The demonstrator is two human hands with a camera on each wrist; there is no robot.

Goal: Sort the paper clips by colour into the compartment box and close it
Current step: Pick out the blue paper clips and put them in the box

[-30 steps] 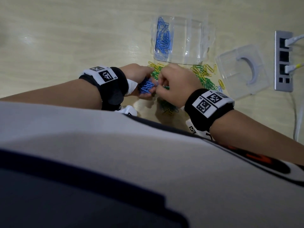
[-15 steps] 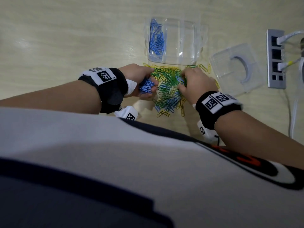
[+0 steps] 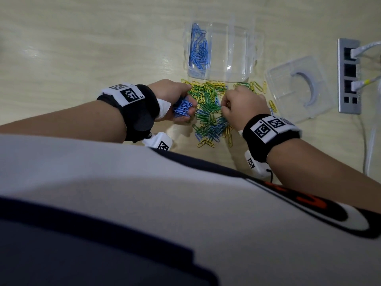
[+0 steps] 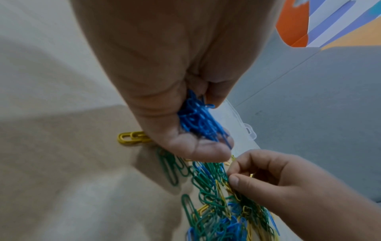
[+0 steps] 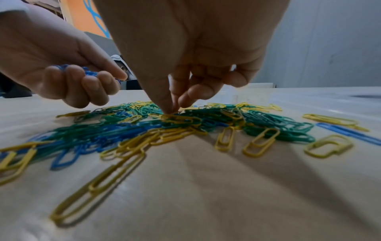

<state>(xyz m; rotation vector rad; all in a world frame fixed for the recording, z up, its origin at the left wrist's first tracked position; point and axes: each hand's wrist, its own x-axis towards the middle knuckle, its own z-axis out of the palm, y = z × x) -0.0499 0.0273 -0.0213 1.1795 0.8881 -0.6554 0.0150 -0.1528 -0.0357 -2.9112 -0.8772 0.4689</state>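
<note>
A bundle of blue clips [image 3: 182,108] is clenched in the left hand [image 3: 175,100]; the right hand [image 3: 241,106] pinches into the mixed pile [image 3: 210,112], contents unclear. Only 1 blue clip should be teased free.

1 compartment box [image 3: 237,58], 1 lid [image 3: 299,89], 2 hands, 1 socket strip [image 3: 348,79] with 2 plugs; loose clips [image 3: 208,112] probably dozens, uncountable.
</note>
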